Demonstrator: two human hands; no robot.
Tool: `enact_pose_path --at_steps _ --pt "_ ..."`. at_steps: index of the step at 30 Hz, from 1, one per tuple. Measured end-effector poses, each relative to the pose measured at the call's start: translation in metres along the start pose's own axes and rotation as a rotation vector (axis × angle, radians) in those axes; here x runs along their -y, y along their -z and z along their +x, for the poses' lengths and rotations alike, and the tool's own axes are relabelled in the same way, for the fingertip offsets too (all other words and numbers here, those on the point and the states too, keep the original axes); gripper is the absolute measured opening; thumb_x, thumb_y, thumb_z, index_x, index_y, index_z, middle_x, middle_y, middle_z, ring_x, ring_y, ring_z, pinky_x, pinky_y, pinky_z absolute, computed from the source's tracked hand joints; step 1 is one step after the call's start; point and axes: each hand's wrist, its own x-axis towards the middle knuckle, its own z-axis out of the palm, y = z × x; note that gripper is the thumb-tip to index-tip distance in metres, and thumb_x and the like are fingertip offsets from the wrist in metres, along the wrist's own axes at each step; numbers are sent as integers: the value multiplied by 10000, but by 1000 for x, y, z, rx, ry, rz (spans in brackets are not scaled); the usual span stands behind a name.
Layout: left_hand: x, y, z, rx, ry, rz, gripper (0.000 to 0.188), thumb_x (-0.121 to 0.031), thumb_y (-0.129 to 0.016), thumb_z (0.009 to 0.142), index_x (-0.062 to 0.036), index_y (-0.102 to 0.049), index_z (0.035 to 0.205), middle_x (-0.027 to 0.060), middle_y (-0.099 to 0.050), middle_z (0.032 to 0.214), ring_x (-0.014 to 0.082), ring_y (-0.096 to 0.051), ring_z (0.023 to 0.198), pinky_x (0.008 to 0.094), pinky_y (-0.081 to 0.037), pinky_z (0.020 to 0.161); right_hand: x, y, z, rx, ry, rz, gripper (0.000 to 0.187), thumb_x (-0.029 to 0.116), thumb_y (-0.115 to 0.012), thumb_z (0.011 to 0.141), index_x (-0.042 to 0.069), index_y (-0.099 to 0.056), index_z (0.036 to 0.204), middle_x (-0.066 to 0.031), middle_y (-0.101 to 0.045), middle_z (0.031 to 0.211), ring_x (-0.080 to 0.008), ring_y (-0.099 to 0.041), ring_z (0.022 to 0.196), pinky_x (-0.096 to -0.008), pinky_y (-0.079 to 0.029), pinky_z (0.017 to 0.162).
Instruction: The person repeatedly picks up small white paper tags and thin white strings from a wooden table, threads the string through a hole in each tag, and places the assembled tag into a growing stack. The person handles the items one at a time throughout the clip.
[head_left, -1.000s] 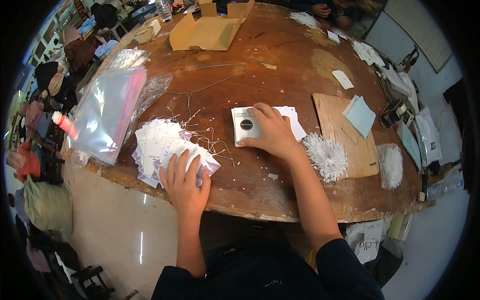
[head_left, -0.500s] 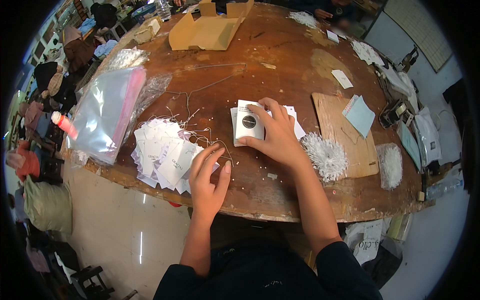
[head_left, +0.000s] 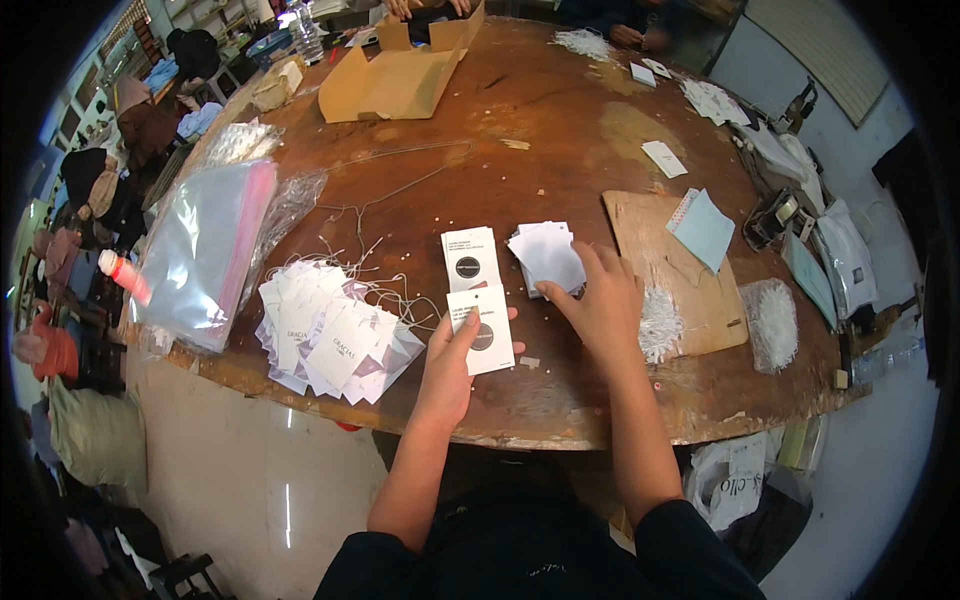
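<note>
With the left hand (head_left: pixel 447 378), pinching a printed card (head_left: pixel 492 353) in front of the body, with the thumb pressed over the face and fingers curled round behind, far enough to show at the right edge. Face up, with a dark round mark in plain sight. Just beyond, lying on the surface (head_left: pixel 520 190): a stack of matching cards (head_left: pixel 470 250), overlapped in view by the held one, with no telling from here whether in contact. Across to the right hand (head_left: pixel 608 305): spread, with thumb and forefinger well parted at the right side of a ragged stack of plain white cards (head_left: pixel 548 258), and not closed on anything visible; too fine to call whether touching. Looks like the picking-up step: secured on the left, not yet secured on the right. Next, most likely, a call for a delicate pinch: drawing thumb and forefinger together on the top white card, without dragging any layers beneath, while holding steady on the left. Over to the left, heaped and overlapping, tags (head_left: pixel 345 345) with white cords (head_left: pixel 412 300) in a tangle; out to the right, beside a wooden board (head_left: pixel 632 230), a bundle of white strings (head_left: pixel 662 328), partly hidden.
</note>
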Motion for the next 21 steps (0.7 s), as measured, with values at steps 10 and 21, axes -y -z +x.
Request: enact_pose_path --at_steps 10,21 --pt "17 3 2 -30 16 -11 389 -220 -424 1046 14 -455 1355 216 -643 1183 311 -704 925 402 -596 796 -1 -15 -15 92 -67 -172 539 437 -791 752 74 -682 1134 -120 -638 1175 -325 -597 1089 -482 -452 865" --pt "25 9 2 16 11 -9 412 -268 -471 1039 8 -481 1344 191 -648 1188 283 -709 909 369 -586 787 3 -23 -15 34 -115 -157 407 383 -687 855 95 -677 1142 -136 -583 1268 -333 -573 1123 -513 -446 853"
